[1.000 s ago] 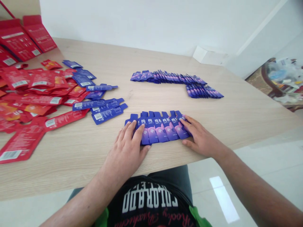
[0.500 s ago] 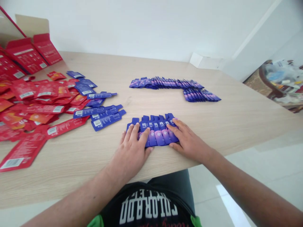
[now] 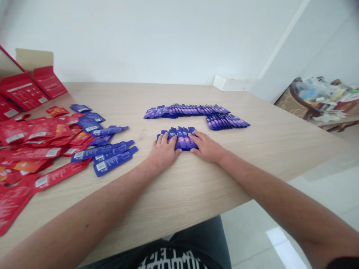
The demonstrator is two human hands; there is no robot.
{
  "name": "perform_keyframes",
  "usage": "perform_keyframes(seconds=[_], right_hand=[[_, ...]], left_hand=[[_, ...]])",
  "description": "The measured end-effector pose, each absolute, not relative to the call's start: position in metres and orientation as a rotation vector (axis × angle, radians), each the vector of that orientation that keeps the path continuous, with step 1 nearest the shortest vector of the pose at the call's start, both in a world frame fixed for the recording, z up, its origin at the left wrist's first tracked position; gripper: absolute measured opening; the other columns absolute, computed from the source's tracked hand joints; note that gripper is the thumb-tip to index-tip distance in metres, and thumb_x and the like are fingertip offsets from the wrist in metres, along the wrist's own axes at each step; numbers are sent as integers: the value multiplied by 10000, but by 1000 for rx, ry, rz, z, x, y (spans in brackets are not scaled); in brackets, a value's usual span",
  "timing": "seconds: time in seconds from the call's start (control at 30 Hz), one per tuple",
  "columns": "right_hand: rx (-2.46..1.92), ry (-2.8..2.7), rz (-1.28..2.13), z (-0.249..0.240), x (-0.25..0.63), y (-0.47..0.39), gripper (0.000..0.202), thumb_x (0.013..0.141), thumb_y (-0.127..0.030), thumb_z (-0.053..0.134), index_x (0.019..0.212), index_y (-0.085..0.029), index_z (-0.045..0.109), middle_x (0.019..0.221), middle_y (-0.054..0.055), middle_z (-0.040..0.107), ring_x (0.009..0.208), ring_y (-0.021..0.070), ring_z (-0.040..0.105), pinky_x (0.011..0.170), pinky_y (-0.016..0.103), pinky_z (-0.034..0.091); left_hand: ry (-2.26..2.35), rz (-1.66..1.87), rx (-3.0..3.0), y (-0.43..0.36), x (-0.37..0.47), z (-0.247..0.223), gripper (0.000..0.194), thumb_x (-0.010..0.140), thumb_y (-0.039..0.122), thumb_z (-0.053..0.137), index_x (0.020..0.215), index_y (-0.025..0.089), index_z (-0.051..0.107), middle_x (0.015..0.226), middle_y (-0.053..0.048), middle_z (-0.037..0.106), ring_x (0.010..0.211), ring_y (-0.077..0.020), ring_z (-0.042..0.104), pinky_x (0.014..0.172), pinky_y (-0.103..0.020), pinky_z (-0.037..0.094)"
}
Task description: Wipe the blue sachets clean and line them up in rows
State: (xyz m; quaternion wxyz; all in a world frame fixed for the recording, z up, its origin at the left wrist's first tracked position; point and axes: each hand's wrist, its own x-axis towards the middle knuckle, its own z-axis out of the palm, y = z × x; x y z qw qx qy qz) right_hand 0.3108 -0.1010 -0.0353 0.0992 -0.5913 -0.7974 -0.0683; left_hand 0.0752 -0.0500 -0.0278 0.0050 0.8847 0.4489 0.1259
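Observation:
A short row of overlapping blue-purple sachets [image 3: 183, 141] lies on the wooden table [image 3: 174, 186]. My left hand [image 3: 165, 151] rests on its left end, fingers spread over the sachets. Flat on the right end is my right hand [image 3: 206, 147], its fingers apart, fingertips touching the sachets. Just behind is a long fanned row of the same sachets [image 3: 185, 111], and a shorter fanned group [image 3: 227, 121] adjoins its right end.
Loose blue sachets [image 3: 114, 160] lie left of my hands beside a heap of red sachets [image 3: 42, 130]. Red boxes [image 3: 25, 91] stand at the back left. A white block [image 3: 231, 83] sits by the wall. A cluttered chair [image 3: 311, 97] is at the far right.
Both hands and the short row of sachets have moved forward across the table, closer to the fanned rows. The camera view has also shifted.

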Motion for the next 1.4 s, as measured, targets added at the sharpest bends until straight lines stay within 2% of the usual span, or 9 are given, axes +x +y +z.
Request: perform_keyframes(seconds=[0.4, 0.6, 1.0, 1.13, 1.27, 1.4], right_hand=[[-1886, -2288, -324, -33, 347, -34, 657, 897, -288, 511, 1483, -5, 426, 1532, 270, 412, 1425, 374, 375, 1184, 491, 290], [-1904, -2272, -313, -33, 350, -18, 678, 869, -273, 511, 1460, 48, 425, 1541, 290, 389, 1438, 369, 354, 1201, 462, 257], [-1880, -2167, -333, -39, 356, -16, 692, 842, -234, 534, 1461, 50, 411, 1546, 279, 390, 1431, 373, 349, 1211, 468, 251], [-1846, -2160, -336, -39, 355, -19, 725, 819, -232, 553, 1484, 13, 401, 1538, 260, 410, 1428, 363, 359, 1204, 487, 274], [-1746, -2173, -347, -38, 352, -21, 797, 783, -218, 592, 1531, -62, 367, 1552, 218, 403, 1432, 342, 362, 1198, 482, 296], [-1621, -2214, -336, -37, 349, -22, 769, 796, -218, 607, 1534, -163, 399, 1557, 174, 407, 1422, 338, 380, 1190, 510, 302]], left_hand=[[1464, 394, 2715, 19, 138, -27, 678, 935, 588, 459, 1510, 234, 400, 1565, -199, 374, 1438, -381, 342, 1130, -549, 299], [1454, 388, 2709, 32, 147, -28, 687, 935, 603, 453, 1514, 238, 394, 1577, -202, 357, 1443, -387, 334, 1127, -555, 303], [1445, 437, 2737, 37, 157, -32, 682, 934, 607, 455, 1504, 236, 406, 1536, -212, 398, 1417, -385, 370, 1114, -553, 330], [1447, 449, 2743, 35, 161, -32, 690, 924, 619, 461, 1495, 233, 418, 1536, -213, 399, 1416, -387, 373, 1116, -554, 330], [1460, 431, 2734, 31, 167, -32, 693, 913, 613, 486, 1491, 237, 420, 1546, -213, 392, 1426, -383, 369, 1121, -549, 328], [1467, 447, 2733, 29, 172, -33, 704, 911, 592, 507, 1501, 224, 398, 1565, -223, 368, 1441, -389, 349, 1120, -557, 328]])
